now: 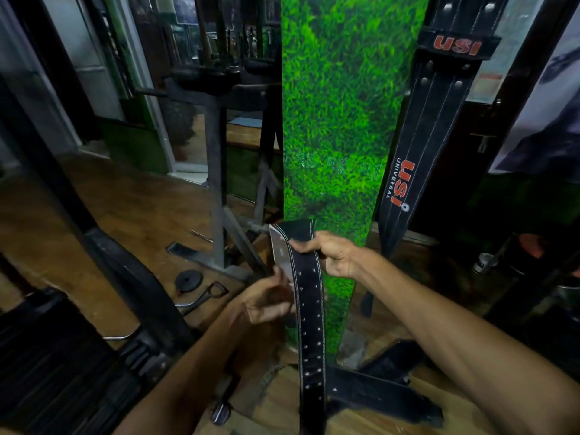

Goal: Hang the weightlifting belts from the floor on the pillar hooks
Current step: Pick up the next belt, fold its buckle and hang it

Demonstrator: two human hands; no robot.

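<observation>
A pillar [339, 120] stands at centre. A belt [417, 146] hangs along its right side. Both hands hold a second belt [309, 309] before the pillar, left hand [270, 301] lower, right hand [334, 254] higher. A third belt [376, 394] lies on the floor [94, 196] at the pillar's foot.

Black white-stitched belt [309, 312], grass-green pillar [342, 120], red-lettered black hanging belt [430, 120].

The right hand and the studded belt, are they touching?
Touching. In the head view the right hand has its fingers curled over the folded top of the studded belt.
</observation>
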